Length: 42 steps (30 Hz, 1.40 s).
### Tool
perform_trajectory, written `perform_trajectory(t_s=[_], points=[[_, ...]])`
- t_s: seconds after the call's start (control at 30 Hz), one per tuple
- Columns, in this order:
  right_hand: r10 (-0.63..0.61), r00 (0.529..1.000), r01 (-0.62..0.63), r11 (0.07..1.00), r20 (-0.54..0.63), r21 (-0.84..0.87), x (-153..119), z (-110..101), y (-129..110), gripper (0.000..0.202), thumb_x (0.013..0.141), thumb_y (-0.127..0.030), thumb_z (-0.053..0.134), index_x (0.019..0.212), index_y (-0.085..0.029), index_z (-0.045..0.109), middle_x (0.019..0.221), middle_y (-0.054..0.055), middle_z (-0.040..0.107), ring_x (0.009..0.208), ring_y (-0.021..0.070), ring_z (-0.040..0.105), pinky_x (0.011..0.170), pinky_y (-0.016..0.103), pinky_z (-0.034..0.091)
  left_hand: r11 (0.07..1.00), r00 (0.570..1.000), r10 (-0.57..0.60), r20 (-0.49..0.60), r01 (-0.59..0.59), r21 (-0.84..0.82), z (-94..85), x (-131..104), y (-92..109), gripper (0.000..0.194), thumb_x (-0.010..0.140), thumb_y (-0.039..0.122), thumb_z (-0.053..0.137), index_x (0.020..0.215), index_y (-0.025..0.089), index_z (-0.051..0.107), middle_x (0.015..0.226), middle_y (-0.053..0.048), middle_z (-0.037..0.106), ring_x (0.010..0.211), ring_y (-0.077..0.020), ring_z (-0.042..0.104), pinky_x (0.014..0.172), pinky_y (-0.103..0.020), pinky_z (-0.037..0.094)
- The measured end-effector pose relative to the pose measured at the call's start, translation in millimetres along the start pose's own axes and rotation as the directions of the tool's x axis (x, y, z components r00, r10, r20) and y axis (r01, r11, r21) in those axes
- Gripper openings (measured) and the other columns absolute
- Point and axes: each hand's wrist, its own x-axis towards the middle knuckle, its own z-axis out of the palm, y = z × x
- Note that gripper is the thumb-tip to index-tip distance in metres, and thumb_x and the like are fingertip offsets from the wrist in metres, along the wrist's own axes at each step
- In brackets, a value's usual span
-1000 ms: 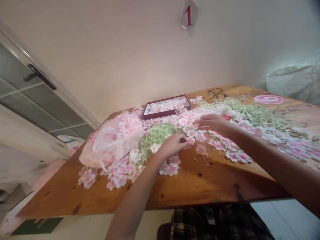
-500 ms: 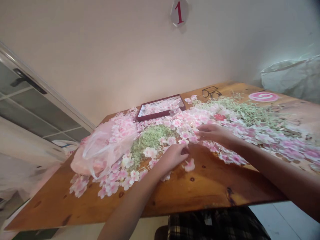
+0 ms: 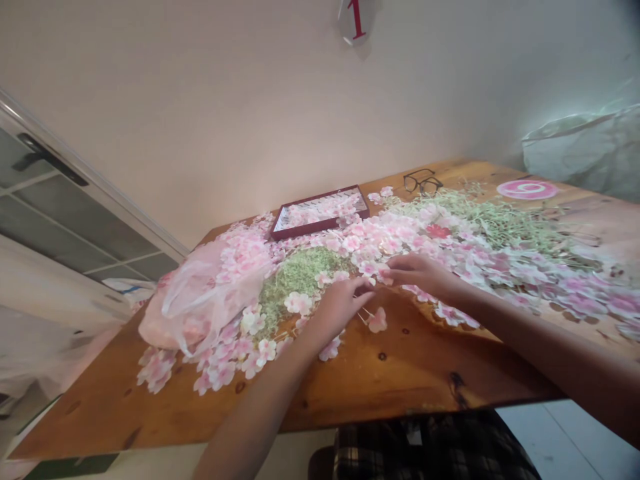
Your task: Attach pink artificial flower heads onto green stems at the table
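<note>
Pink and white artificial flowers (image 3: 380, 237) lie in a wide spread over the wooden table (image 3: 360, 393). My left hand (image 3: 345, 300) is near the middle, its thumb and fingers brought together at a small pale piece whose shape I cannot make out. Just to its right, my right hand (image 3: 415, 273) has its fingers pressed together at the edge of the flowers; what they hold, if anything, is too small to tell. A single pink flower (image 3: 377, 320) with thin stems lies below my left hand. Green stems (image 3: 300, 267) are heaped behind my left hand.
A dark red box (image 3: 320, 223) with flowers inside stands at the back. Glasses (image 3: 423, 183) and a round pink sign (image 3: 527, 190) lie behind more green stems (image 3: 515, 223). A plastic bag (image 3: 195, 300) of pink flowers is at the left, a white sack (image 3: 580, 150) at the far right.
My hands have come closer together, my right hand shifting left and my left hand rising slightly. The view has shifted a little.
</note>
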Motion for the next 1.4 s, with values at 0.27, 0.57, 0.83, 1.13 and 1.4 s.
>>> perform_trajectory(t_s=[0.27,0.57,0.83,1.13,1.4], points=[[-0.132,0.980,0.099,0.972,-0.146,-0.213,-5,10,-9,0.033,0.075,-0.045,0.042,0.060,-0.017,0.047,0.056,-0.001,0.042,0.054,0.0105,0.038,0.049,0.022,0.027,0.891,0.982,-0.131,-0.134,0.057,-0.450,-6.0,3,6,0.024,0.070,0.036,0.049,0.083,0.021,0.063,0.088,-0.003,0.064,0.080,-0.0155,0.057,0.071,-0.025,0.042],[-0.164,0.972,0.113,0.954,-0.169,-0.278,-5,14,-8,0.030,0.077,-0.041,0.041,0.062,-0.017,0.050,0.058,0.000,0.046,0.053,0.0107,0.039,0.049,0.023,0.027,0.896,0.980,-0.141,-0.140,0.066,-0.439,-6.0,2,10,0.024,0.067,0.039,0.052,0.073,0.018,0.062,0.076,-0.003,0.064,0.069,-0.0145,0.057,0.063,-0.025,0.042],[-0.136,0.967,0.057,0.941,-0.218,-0.333,-10,21,-10,0.026,0.077,-0.038,0.042,0.059,-0.018,0.045,0.056,-0.001,0.047,0.053,0.0118,0.041,0.049,0.023,0.027,0.995,0.977,0.017,-0.215,-0.038,-0.094,-6.3,-3,16,0.017,0.074,0.029,0.046,0.073,0.019,0.060,0.076,-0.002,0.061,0.074,-0.0139,0.055,0.068,-0.024,0.039],[-0.112,0.973,0.035,0.937,-0.204,-0.347,-12,28,-6,0.022,0.077,-0.035,0.043,0.064,-0.017,0.049,0.061,0.001,0.053,0.057,0.0124,0.046,0.051,0.022,0.030,0.999,0.982,0.037,-0.186,-0.040,-0.013,-0.9,-5,15,0.020,0.076,0.031,0.042,0.074,0.018,0.058,0.077,-0.003,0.060,0.076,-0.0148,0.053,0.069,-0.025,0.039],[0.029,0.999,-0.027,0.998,0.038,-0.058,-3,-7,-7,0.030,0.071,-0.044,0.048,0.069,-0.015,0.056,0.064,0.002,0.056,0.062,0.0133,0.052,0.058,0.024,0.038,0.943,0.994,-0.087,-0.073,0.059,-0.329,-15.5,6,1,0.033,0.075,0.043,0.041,0.097,0.026,0.057,0.098,0.000,0.061,0.086,-0.0143,0.055,0.076,-0.026,0.040]])
